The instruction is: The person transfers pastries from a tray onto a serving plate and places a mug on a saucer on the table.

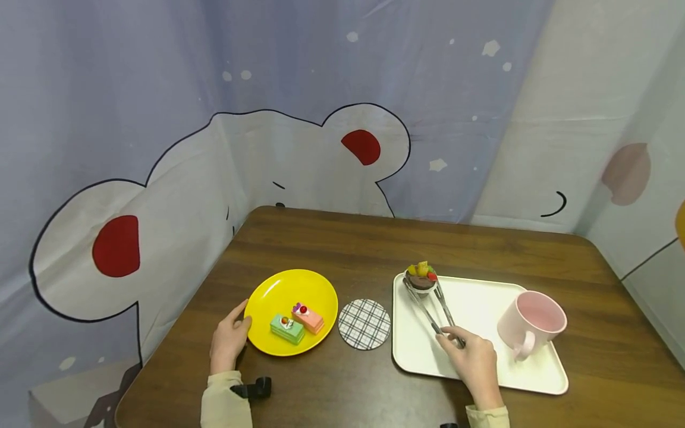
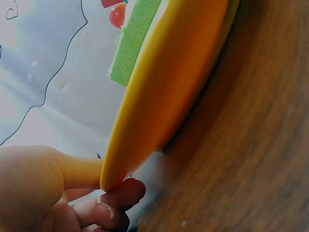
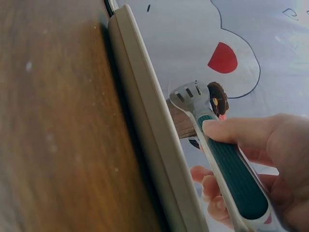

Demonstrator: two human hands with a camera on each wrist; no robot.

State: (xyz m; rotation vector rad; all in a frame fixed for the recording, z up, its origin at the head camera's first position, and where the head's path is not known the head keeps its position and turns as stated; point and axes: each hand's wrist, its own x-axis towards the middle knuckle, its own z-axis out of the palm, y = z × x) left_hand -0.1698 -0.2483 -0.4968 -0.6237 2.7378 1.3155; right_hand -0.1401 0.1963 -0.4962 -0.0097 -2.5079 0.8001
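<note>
My right hand (image 1: pixel 475 364) grips tongs (image 1: pixel 436 309) clamped round a chocolate cupcake (image 1: pixel 420 277) at the white tray's (image 1: pixel 476 303) far-left corner, while my left hand (image 1: pixel 229 340) pinches the rim of the yellow plate (image 1: pixel 278 291) carrying 2 cake slices (image 1: pixel 297 322)

Yellow plate (image 1: pixel 278 291) (pink mug (image 1: pixel 530 324), plaid coaster (image 1: pixel 364 324)).

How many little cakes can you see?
3. A green cake and a pink cake lie on the yellow plate. A chocolate cake sits between the tongs on the white tray.
</note>
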